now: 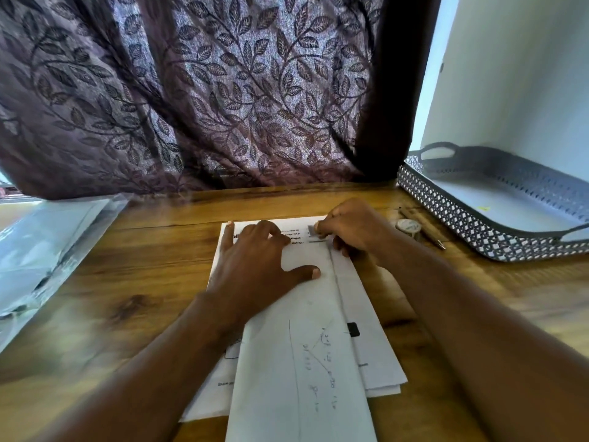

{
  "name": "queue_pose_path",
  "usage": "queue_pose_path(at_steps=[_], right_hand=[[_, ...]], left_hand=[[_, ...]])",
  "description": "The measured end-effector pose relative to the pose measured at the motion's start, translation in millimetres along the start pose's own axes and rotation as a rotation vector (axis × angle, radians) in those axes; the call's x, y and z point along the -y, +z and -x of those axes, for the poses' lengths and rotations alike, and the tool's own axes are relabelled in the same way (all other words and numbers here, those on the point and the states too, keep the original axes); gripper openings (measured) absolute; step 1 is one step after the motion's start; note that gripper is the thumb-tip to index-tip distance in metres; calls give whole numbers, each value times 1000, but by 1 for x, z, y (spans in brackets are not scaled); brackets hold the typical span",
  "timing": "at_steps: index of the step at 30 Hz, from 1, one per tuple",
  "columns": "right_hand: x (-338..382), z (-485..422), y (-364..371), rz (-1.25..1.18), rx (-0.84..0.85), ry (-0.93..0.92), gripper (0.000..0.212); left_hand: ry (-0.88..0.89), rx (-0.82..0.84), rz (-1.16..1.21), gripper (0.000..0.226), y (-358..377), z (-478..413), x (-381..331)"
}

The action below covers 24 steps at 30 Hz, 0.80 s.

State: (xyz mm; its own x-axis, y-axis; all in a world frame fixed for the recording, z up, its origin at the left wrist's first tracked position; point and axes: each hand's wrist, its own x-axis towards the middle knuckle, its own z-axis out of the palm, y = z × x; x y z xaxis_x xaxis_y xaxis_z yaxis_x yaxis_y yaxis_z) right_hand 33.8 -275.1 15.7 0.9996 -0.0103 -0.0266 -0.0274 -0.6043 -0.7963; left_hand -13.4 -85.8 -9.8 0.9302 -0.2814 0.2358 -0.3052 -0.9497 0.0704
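Observation:
A stack of white paper sheets [306, 362] lies on the wooden table [127, 282] in front of me. The top sheet is folded lengthwise and carries faint pencil lines and figures. My left hand [255, 260] presses flat on the papers, fingers spread toward the printed top edge, thumb stretched to the right. My right hand [350, 231] is at the top right of the stack, its fingers curled and pinching the upper edge of the folded sheet. A small black clip or mark [353, 329] shows at the right side of the papers.
A grey perforated tray [471, 231] with handles stands at the right by a white wall. A pen [424, 229] and a small roll of tape [408, 226] lie beside it. Clear plastic sleeves [47, 250] lie at the left. A leaf-patterned curtain [207, 90] hangs behind the table.

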Motion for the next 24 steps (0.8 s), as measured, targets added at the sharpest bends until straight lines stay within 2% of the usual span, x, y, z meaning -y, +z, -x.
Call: queue_pose_path(at_steps=[3,6,15,24], right_hand=[[4,1,1,82,8,56,25],[7,2,3,149,9,76,24],[10,6,7,179,0,93,24],[11,5,11,217,2,86,34]], left_hand=[[38,-57,-34,82,-1,-3,-2],[54,2,17,77,1,-6,-3],[41,7,47,77,6,-7,-2],[82,12,25,73,5,-6,-1]])
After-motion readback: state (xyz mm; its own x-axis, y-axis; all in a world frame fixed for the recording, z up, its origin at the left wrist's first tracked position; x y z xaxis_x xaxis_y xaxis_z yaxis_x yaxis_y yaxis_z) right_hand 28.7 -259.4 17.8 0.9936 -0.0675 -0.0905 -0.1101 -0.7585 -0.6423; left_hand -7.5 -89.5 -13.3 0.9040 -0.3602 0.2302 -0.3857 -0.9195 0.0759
